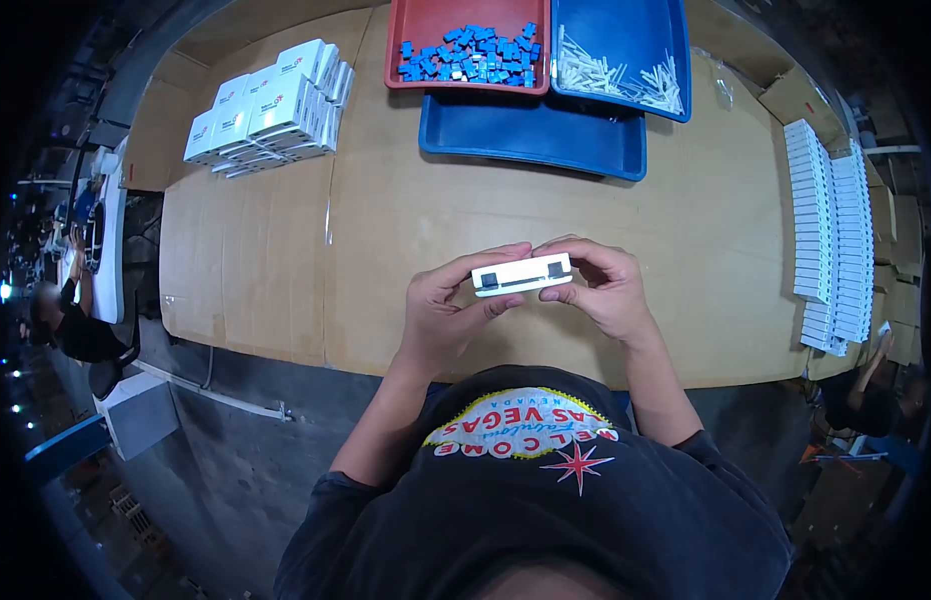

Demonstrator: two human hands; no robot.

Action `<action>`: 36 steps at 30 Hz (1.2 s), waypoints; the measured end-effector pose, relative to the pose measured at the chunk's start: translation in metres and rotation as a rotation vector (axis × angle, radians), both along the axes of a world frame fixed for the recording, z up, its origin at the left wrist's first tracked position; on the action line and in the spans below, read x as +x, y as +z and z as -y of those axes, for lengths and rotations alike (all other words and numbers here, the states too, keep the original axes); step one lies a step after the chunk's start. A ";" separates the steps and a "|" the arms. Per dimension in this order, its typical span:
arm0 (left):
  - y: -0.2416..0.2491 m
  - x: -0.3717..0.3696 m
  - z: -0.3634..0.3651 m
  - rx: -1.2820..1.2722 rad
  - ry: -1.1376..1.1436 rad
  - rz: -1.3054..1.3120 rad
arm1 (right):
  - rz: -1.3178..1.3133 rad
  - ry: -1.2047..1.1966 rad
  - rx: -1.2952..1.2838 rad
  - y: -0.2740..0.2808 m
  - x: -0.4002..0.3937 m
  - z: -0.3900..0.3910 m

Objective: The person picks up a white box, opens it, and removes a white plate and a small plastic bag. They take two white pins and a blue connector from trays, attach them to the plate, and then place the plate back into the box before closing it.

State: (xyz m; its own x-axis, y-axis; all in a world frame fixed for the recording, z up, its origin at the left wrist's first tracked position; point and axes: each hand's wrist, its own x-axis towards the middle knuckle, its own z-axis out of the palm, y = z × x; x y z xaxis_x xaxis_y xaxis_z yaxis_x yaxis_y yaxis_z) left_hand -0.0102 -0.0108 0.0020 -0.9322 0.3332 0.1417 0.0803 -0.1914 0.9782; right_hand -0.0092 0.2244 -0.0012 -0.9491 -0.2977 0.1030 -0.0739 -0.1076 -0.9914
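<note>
A white box [522, 275] is pinched at its two ends by the left hand [447, 305] and the right hand [613, 290], between thumbs and fingers. It is held above the desk [255, 240], and a blue tray [530, 132] is placed beyond it.

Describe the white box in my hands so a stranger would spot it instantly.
Find the cardboard-covered table and its edge by the dark shirt. There, the white box is gripped between the left hand and right hand. Unlike the stacked boxes at the left, it is hand-held and shows two black squares.
</note>
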 end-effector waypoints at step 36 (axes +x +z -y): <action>-0.003 0.002 -0.002 -0.068 0.056 -0.099 | -0.047 -0.027 0.026 -0.005 0.000 0.005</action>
State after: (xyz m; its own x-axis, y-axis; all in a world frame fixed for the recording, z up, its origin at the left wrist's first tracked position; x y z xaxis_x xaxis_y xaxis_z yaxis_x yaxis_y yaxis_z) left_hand -0.0079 -0.0086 -0.0012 -0.9321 0.2931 0.2126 0.1856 -0.1176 0.9756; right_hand -0.0087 0.2192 -0.0061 -0.9510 -0.2756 0.1401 -0.1229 -0.0789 -0.9893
